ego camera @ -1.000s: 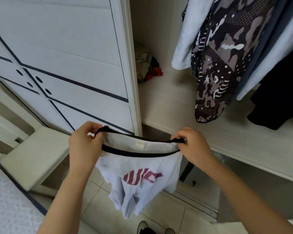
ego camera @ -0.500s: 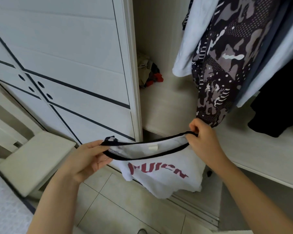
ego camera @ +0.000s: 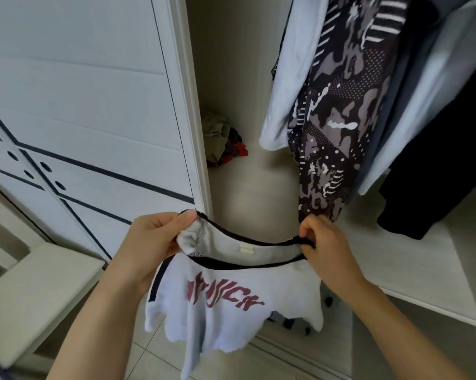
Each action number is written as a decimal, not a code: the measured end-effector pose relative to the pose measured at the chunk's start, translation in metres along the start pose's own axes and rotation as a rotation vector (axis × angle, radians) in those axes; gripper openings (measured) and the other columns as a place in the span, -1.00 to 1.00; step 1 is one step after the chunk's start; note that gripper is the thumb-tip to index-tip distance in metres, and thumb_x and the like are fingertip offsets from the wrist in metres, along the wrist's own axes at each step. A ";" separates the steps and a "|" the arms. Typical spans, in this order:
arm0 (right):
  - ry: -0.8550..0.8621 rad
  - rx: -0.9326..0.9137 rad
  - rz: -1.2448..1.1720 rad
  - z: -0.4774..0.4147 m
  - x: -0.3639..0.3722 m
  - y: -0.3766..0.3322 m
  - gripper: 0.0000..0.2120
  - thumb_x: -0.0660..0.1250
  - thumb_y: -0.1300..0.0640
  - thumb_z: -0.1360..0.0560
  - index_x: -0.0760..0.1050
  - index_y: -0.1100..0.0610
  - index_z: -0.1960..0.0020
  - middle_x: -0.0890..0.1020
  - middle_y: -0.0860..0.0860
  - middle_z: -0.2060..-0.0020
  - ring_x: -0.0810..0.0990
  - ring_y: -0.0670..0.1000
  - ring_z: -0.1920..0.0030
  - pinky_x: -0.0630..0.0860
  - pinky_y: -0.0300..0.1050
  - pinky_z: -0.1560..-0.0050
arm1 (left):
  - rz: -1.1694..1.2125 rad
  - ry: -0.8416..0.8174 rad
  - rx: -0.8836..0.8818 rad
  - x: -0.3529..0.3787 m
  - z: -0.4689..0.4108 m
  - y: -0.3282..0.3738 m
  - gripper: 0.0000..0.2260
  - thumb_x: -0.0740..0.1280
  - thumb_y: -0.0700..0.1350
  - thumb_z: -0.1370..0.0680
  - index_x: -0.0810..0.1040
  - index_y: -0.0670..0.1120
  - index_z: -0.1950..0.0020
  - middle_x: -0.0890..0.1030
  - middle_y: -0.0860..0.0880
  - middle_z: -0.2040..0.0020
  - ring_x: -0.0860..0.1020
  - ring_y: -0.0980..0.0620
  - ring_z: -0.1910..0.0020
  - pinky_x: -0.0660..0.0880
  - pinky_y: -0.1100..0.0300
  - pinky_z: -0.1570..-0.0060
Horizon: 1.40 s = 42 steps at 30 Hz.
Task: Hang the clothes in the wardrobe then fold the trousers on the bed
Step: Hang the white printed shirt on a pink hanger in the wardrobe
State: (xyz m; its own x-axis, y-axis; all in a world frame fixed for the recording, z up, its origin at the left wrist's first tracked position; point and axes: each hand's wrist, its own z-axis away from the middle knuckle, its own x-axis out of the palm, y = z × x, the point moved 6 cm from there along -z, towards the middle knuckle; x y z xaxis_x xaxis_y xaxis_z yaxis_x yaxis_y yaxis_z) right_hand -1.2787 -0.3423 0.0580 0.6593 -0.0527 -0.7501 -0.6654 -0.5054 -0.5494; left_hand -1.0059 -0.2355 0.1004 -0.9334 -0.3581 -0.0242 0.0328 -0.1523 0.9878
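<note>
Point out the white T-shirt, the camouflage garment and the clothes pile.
white T-shirt (ego camera: 217,329): head view, front below red lettering
camouflage garment (ego camera: 338,119): head view, middle of hanging panel
clothes pile (ego camera: 216,133): head view, olive top

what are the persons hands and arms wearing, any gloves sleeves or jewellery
Nothing is worn on either: the left hand and right hand show no gloves, rings or watch. The left forearm and right forearm are uncovered too, with no sleeve or cuff in view.
</note>
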 end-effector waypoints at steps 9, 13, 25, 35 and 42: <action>-0.067 -0.067 -0.088 -0.019 -0.017 -0.037 -0.87 0.37 0.30 -0.50 0.56 0.08 0.07 0.62 -0.13 0.23 0.58 -0.18 0.19 0.53 -0.30 0.18 | -0.284 0.006 0.260 0.035 -0.027 0.085 -0.56 0.43 -0.03 -0.53 0.44 -0.41 0.25 0.45 -0.36 0.35 0.43 -0.06 0.32 0.44 0.05 0.14; 0.086 -0.214 -0.142 -0.055 -0.063 -0.086 -0.85 0.32 0.28 -0.53 0.58 0.07 0.02 0.63 -0.16 0.19 0.61 -0.19 0.15 0.57 -0.23 0.10 | -0.424 0.064 0.420 0.046 -0.030 0.138 -0.56 0.42 -0.02 -0.54 0.42 -0.37 0.28 0.41 -0.22 0.41 0.38 0.00 0.41 0.39 0.26 0.34; 0.335 -0.530 0.239 -0.180 -0.217 -0.230 -0.82 0.18 0.14 -0.60 0.51 0.10 -0.13 0.62 0.03 0.02 0.57 0.07 0.00 0.53 0.08 0.00 | -0.660 0.270 0.905 0.063 -0.039 0.330 -0.65 0.39 -0.03 -0.54 0.48 -0.21 0.36 0.39 -0.03 0.48 0.34 0.04 0.46 0.25 0.18 0.40; 0.520 -0.614 0.526 -0.260 -0.300 -0.314 -0.91 0.16 0.19 -0.53 0.43 0.16 0.10 0.55 0.14 0.19 0.52 0.22 0.12 0.49 0.10 0.15 | -0.840 0.554 1.424 0.079 -0.008 0.458 -0.65 0.31 0.00 -0.61 0.42 -0.12 0.32 0.39 0.00 0.43 0.34 0.07 0.42 0.20 0.26 0.39; 0.555 -0.533 0.624 -0.309 -0.338 -0.344 -0.85 0.18 0.18 -0.55 0.46 0.24 -0.03 0.58 0.23 0.06 0.55 0.26 0.03 0.45 0.00 0.16 | -1.134 0.663 1.703 0.080 -0.004 0.499 -0.75 0.29 -0.06 -0.63 0.42 -0.12 0.20 0.44 -0.08 0.32 0.46 -0.08 0.34 0.33 0.10 0.27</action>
State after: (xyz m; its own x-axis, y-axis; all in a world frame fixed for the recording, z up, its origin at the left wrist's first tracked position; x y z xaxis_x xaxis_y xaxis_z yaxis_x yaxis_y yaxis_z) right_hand -1.1648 -0.4167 0.6141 0.4049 -0.7689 -0.4948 -0.7948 -0.5635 0.2253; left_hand -1.0630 -0.3440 0.5907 -0.0736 -0.9745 -0.2118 -0.9244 0.1463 -0.3522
